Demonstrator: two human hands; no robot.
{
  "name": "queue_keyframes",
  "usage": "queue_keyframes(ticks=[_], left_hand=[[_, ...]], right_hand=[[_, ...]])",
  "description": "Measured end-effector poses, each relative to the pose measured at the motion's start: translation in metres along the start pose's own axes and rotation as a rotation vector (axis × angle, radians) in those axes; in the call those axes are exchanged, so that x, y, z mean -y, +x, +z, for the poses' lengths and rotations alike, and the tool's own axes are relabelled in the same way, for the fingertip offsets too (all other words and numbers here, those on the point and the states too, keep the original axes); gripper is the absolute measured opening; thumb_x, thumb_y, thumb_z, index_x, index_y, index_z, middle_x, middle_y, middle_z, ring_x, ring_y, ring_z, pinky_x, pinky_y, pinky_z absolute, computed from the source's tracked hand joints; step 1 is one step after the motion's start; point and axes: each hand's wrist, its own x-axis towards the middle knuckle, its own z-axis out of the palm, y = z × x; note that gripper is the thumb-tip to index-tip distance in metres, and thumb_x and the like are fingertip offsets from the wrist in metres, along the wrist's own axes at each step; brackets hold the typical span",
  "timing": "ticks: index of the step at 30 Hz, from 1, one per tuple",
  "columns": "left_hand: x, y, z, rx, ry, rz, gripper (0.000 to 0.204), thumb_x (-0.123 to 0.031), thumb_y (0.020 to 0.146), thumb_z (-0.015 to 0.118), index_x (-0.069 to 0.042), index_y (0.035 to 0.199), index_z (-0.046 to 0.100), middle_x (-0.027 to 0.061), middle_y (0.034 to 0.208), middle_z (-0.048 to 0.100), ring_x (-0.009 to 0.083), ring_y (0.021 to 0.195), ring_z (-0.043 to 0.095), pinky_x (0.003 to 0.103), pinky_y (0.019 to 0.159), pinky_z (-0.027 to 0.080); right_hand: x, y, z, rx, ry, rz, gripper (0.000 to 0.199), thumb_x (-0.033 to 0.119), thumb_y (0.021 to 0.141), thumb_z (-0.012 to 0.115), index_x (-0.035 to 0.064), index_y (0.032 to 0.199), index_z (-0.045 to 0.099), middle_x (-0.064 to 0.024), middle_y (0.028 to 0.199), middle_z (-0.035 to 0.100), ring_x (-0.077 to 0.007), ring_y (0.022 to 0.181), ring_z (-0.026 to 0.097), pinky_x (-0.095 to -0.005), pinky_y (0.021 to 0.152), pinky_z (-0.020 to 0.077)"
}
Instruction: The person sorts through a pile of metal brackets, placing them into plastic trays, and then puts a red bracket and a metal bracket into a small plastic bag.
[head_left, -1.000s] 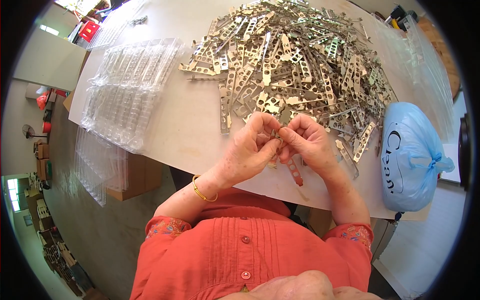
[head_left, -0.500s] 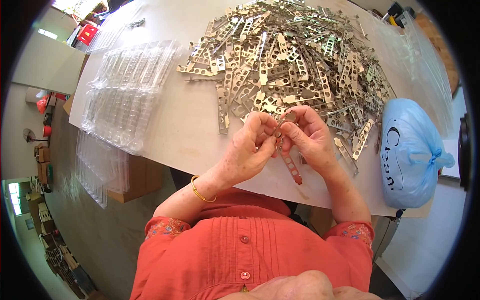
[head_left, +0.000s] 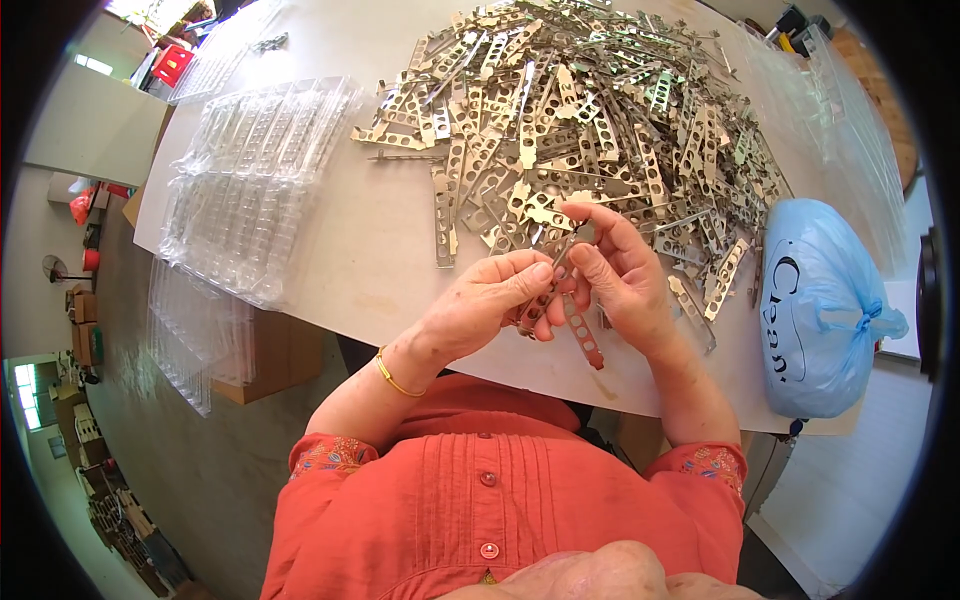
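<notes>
Both my hands work close together over the table's near edge, in front of a pile of perforated metal brackets (head_left: 590, 130). My left hand (head_left: 485, 300) is closed, thumb on top, on a metal bracket (head_left: 540, 300) with round holes, partly hidden by the fingers. My right hand (head_left: 628, 290) pinches a metal bracket (head_left: 586, 233) between thumb and forefinger, its flat grey end showing. Whether both hands hold the same bracket I cannot tell. Below the fingertips, another bracket strip (head_left: 583, 335) slants toward me, reflecting red; whether it is held or resting is unclear.
Clear plastic trays (head_left: 250, 190) are stacked on the left of the white table (head_left: 370, 270). On the right sits a tied blue plastic bag (head_left: 825, 310). Clear plastic sheeting (head_left: 840, 130) lies behind it. Under the left edge stands a cardboard box (head_left: 285, 355).
My left hand has shifted down and left, its thumb now flat over the bracket, and more of the holed strip shows beneath its fingers. My right hand stays nearly in place.
</notes>
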Motion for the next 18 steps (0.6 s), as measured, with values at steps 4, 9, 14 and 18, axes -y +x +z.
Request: queue_keyframes(ticks=[4, 9, 14, 18], left_hand=[[0.0036, 0.002, -0.0031, 0.007, -0.104, -0.019, 0.025, -0.031, 0.105, 0.052, -0.007, 0.11, 0.059, 0.0059, 0.087, 0.068, 0.0109, 0.07, 0.065, 0.022, 0.063, 0.045], [0.004, 0.0019, -0.0053, 0.032, -0.207, -0.054, 0.026, -0.025, 0.106, 0.049, -0.002, 0.114, 0.059, 0.0104, 0.087, 0.067, 0.0159, 0.072, 0.065, 0.029, 0.07, 0.053], [0.0047, 0.0028, -0.0067, 0.071, -0.21, -0.062, 0.024, -0.023, 0.106, 0.05, -0.003, 0.113, 0.059, 0.0097, 0.087, 0.067, 0.0153, 0.071, 0.064, 0.03, 0.07, 0.053], [0.0012, -0.0025, -0.0019, 0.007, 0.016, -0.053, 0.022, -0.029, 0.105, 0.052, -0.008, 0.106, 0.06, 0.0029, 0.085, 0.066, 0.0089, 0.07, 0.06, 0.024, 0.063, 0.047]], right_hand=[[-0.0024, -0.0012, 0.0009, -0.034, -0.113, -0.069, 0.037, 0.01, 0.103, 0.053, 0.0044, 0.139, 0.051, -0.0009, 0.089, 0.063, -0.0045, 0.071, 0.057, -0.0188, 0.058, 0.0471], [-0.0046, -0.0004, -0.003, -0.017, -0.146, -0.077, 0.035, 0.009, 0.104, 0.053, 0.0051, 0.138, 0.053, 0.0002, 0.088, 0.062, -0.0043, 0.074, 0.058, -0.019, 0.06, 0.0476], [-0.0054, -0.002, -0.0044, -0.039, -0.137, -0.092, 0.031, 0.008, 0.103, 0.054, 0.006, 0.133, 0.056, 0.0007, 0.088, 0.062, -0.0047, 0.074, 0.057, -0.0194, 0.061, 0.0472], [-0.0046, -0.0029, -0.0068, 0.083, 0.018, -0.045, 0.014, 0.006, 0.101, 0.055, 0.0058, 0.115, 0.058, 0.0002, 0.087, 0.061, -0.0047, 0.069, 0.055, -0.02, 0.059, 0.0447]])
